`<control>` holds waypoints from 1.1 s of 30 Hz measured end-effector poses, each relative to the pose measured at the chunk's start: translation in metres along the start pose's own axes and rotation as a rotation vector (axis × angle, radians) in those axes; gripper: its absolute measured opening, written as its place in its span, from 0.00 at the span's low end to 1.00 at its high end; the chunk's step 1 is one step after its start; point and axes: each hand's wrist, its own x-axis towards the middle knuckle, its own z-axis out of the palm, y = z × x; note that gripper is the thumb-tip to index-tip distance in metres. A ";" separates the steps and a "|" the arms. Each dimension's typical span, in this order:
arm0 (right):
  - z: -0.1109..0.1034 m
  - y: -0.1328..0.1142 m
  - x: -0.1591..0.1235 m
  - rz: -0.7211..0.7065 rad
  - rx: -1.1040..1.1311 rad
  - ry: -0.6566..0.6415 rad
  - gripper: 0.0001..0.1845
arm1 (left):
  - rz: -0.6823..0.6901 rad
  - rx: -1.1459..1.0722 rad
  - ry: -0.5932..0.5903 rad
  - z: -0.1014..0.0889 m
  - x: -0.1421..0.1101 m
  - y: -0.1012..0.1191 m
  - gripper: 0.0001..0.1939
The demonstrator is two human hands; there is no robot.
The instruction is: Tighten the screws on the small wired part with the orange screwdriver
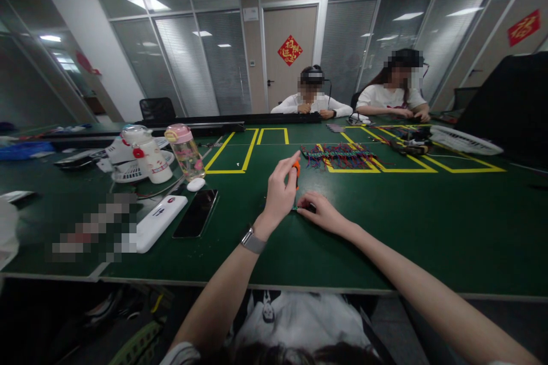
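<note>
My left hand (280, 191), with a watch on its wrist, is closed around an upright screwdriver (297, 170) with an orange and black handle. The tool's thin lower end points down at a small green piece (294, 209) on the table, whose exact kind is too small to tell. My right hand (319, 212) has its fingertips pinched on that green piece from the right. Beyond my hands lies a long row of small green parts with red and blue wires (342, 155).
On the left are a black phone (196, 214), a white power bank (160, 222), a white mouse (196, 184), a pink-lidded bottle (185, 151) and a white bottle (149, 154). Yellow tape (226, 171) marks the green table (428, 222). Two people sit across, near a black bar (278, 118).
</note>
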 end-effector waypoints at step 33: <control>0.000 0.001 0.000 0.016 -0.014 -0.011 0.03 | -0.024 0.069 0.075 -0.001 0.000 -0.003 0.15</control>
